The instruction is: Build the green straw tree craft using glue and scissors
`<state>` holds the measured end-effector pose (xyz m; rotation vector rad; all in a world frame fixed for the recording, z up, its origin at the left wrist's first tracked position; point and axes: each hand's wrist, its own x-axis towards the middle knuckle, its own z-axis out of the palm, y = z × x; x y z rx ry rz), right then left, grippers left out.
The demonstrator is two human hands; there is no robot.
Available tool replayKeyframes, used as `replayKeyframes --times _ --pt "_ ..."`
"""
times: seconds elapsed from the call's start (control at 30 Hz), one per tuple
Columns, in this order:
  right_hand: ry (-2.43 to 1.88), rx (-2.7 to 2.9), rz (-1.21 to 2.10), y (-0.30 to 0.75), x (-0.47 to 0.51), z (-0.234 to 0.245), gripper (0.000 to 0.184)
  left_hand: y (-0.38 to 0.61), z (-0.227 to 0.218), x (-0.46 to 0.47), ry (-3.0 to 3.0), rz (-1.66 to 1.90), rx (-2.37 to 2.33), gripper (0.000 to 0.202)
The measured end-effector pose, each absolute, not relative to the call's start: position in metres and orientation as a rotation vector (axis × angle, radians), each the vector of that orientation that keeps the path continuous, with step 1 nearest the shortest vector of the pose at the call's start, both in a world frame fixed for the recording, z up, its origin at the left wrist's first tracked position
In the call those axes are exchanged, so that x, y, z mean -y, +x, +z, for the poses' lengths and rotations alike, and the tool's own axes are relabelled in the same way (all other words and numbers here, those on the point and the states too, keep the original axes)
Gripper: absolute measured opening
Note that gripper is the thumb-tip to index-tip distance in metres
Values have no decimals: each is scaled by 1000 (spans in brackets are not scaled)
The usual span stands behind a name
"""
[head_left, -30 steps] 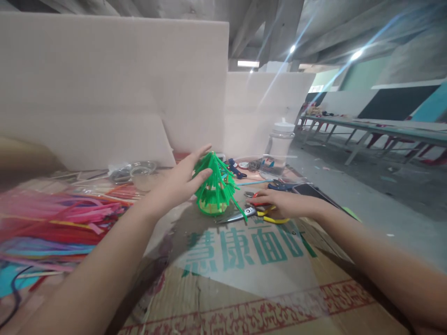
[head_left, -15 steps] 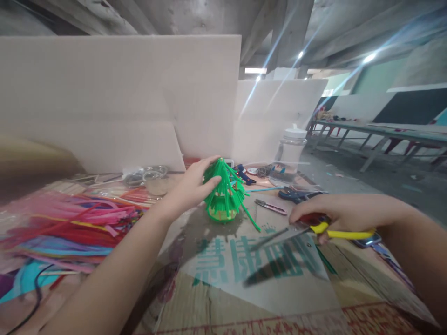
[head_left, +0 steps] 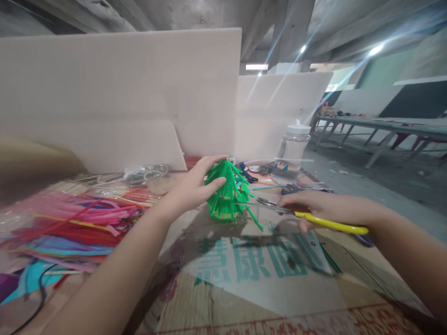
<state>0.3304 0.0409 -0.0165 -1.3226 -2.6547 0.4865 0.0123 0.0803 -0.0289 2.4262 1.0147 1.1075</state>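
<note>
A small green cone-shaped tree of pipe cleaners (head_left: 228, 195) stands upright on the table, with one loose strand sticking out at its lower right. My left hand (head_left: 195, 186) is wrapped round its upper left side, thumb across the front. In my right hand (head_left: 307, 207) is a pair of yellow-handled scissors (head_left: 331, 224), held level with the blades pointing left. The blade tips reach the tree's right side; whether they touch a strand I cannot tell. The fingers of my right hand are closed round the handles.
Pink, red and blue pipe cleaners (head_left: 80, 223) are heaped on the left. A clear water bottle (head_left: 293, 146) stands at the back right, near dark-handled pliers (head_left: 288, 189). White boards (head_left: 122, 93) rise behind. A clear plastic sheet with green lettering (head_left: 258, 256) lies in front.
The scissors have moved up and left from over the lettered sheet to the tree's right side, and their blades have swung level. My left hand keeps its hold on the tree.
</note>
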Motion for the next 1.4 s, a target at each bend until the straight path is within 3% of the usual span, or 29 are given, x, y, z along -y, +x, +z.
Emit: replayKeyframes --times 0.27,0.73,0.97,1.13,1.4 --pt "-1314 2674 816 328 -51 -24 28 17 -26 -74 2473 1088 -1010 47" --pt "-1281 2621 1051 328 -56 -33 28 18 -26 -70 2518 1080 -973 47" --pt "-1244 2647 998 327 -57 -34 29 19 -25 -69 2531 1064 -981 47" --pt "-1137 2731 930 329 -58 -34 39 20 -24 -68 2505 1064 -1000 46" --pt "-1418 2675 823 322 -31 -14 23 19 -24 -69 2504 1072 -1000 46"
